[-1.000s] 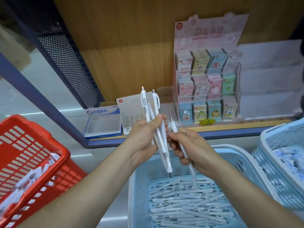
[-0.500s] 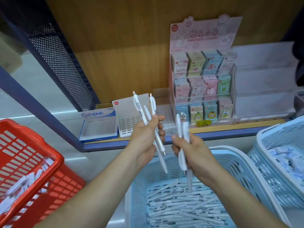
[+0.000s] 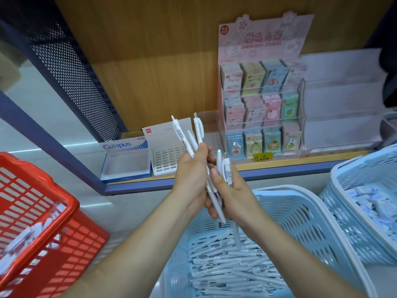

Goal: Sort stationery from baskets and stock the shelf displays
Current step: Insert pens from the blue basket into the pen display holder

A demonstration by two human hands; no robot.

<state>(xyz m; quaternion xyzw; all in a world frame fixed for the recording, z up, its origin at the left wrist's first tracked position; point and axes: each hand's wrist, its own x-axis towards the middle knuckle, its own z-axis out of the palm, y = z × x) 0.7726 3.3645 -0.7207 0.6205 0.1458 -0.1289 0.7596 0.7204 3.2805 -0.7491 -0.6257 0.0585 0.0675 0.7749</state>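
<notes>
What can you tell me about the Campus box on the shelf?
The Campus box is a shallow open cardboard tray, white with blue edges, its back flap raised and printed Campus in blue. No stock is visible inside. It sits at the left end of the wooden shelf, beside the white slotted stand.

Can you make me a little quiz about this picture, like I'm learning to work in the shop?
1. True or false: the red basket stands on the person's left side.
2. What do the left hand and the right hand both hold? A) white pens B) scissors C) rulers
3. Fill in the gap: the word printed on the blue-and-white box on the shelf is ____.

Key: 1 true; 2 A; 3 Campus.
</notes>
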